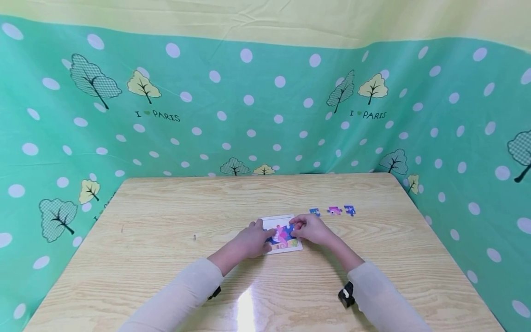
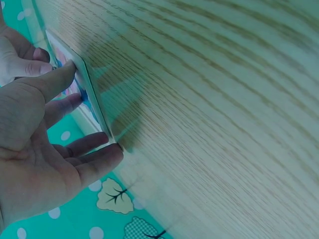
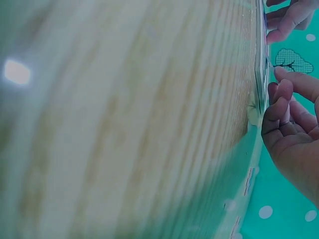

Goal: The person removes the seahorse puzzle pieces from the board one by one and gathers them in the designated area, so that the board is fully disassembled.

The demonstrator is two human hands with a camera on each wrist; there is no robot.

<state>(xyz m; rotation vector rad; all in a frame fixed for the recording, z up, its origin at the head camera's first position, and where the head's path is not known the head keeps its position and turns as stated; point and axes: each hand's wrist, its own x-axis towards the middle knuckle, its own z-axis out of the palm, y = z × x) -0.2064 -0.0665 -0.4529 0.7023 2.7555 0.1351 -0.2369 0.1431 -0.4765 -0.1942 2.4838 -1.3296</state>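
Steadying puzzle board [image 1: 275,223], lower centre of frame: left hand [image 1: 251,240], fingers spread wide, thumb and index pressing on it, presumably against sliding. Right hand [image 1: 314,228] curls at board's right side, thumb and fingertip close together; piece pinched between? Cannot tell. Three loose pieces [image 1: 333,210] lie on counter [image 1: 174,207], right of centre, apparently parked within easy right-hand reach.
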